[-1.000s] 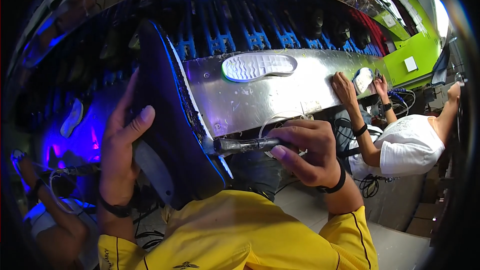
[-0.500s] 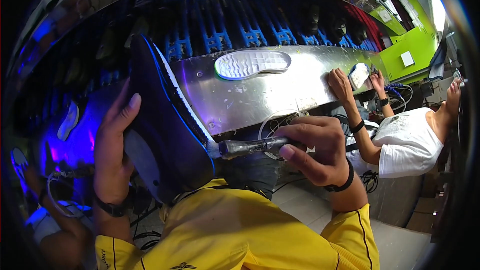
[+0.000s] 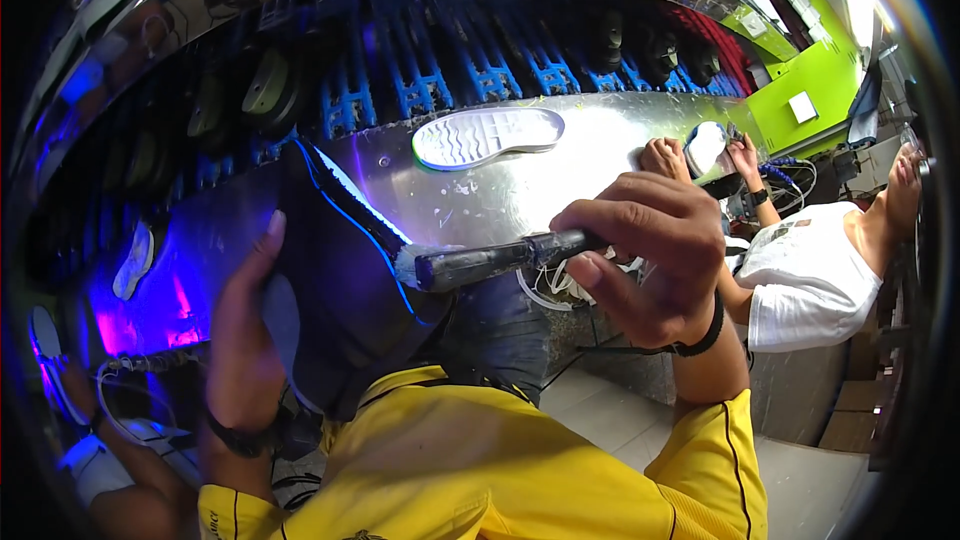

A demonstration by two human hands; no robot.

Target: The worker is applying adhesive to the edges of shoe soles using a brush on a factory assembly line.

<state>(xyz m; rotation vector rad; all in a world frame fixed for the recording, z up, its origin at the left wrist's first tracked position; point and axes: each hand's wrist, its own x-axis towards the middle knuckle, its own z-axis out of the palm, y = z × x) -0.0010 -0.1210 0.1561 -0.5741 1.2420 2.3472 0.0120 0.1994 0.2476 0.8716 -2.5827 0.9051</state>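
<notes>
My left hand (image 3: 245, 330) is closed around a black shoe upper (image 3: 345, 290), holding it up in front of my body; its thumb lies along the side and the other fingers are mostly hidden. A thin blue glowing line and a white, wet-looking strip run along the upper's edge. Pinched between the thumb and fingers of my right hand (image 3: 655, 250) is a brush (image 3: 475, 265) with a dark, worn handle. Its pale bristles touch the upper's edge at the lower end of the white strip. A white shoe sole (image 3: 488, 138) lies beyond on the metal bench.
Behind the metal bench (image 3: 395, 185) runs a dark conveyor with blue racks (image 3: 425, 95) carrying shoe parts. At right a co-worker in a white shirt (image 3: 815, 275) handles a white sole (image 3: 706, 148). Another sole (image 3: 135, 260) lies in violet light at left, near another person's arm.
The brush and my right hand have moved upward, bristles still on the upper's edge. The upper has tilted, its far tip sinking lower in view.
</notes>
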